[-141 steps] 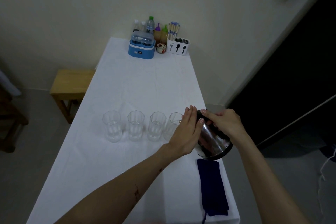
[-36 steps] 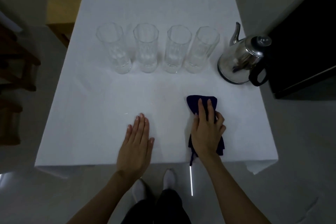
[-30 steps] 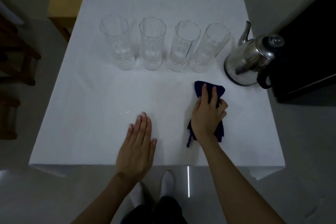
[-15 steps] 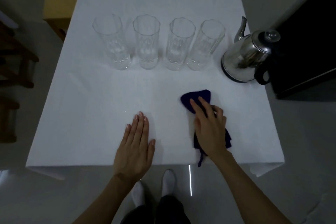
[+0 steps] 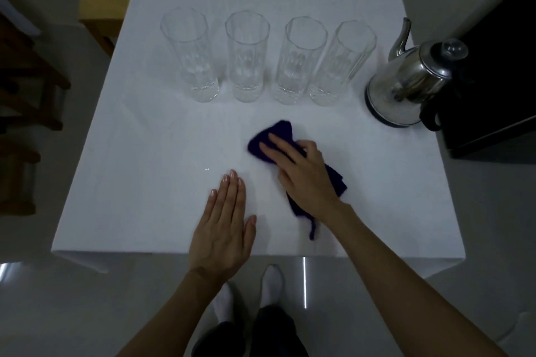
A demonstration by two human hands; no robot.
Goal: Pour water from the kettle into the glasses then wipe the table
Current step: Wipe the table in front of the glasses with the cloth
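Observation:
Several tall clear glasses (image 5: 246,58) stand in a row across the white table (image 5: 139,182), each with a little water at the bottom. To their right the steel kettle (image 5: 406,87) sits upright near the table's right edge, spout pointing away. My right hand (image 5: 301,171) presses down on a dark blue cloth (image 5: 272,136) in front of the glasses; part of the cloth is hidden under the palm. My left hand (image 5: 223,229) lies flat on the table near the front edge, fingers together, holding nothing.
A black cabinet (image 5: 493,81) stands against the table's right side, close behind the kettle's handle. A wooden stool (image 5: 101,6) and dark wooden chair legs (image 5: 26,101) are on the floor to the left. My socked feet (image 5: 249,293) show below the front edge.
The kettle has been set down at the right. My right hand has slid the blue cloth leftward and forward across the table. My left hand has stayed flat in place.

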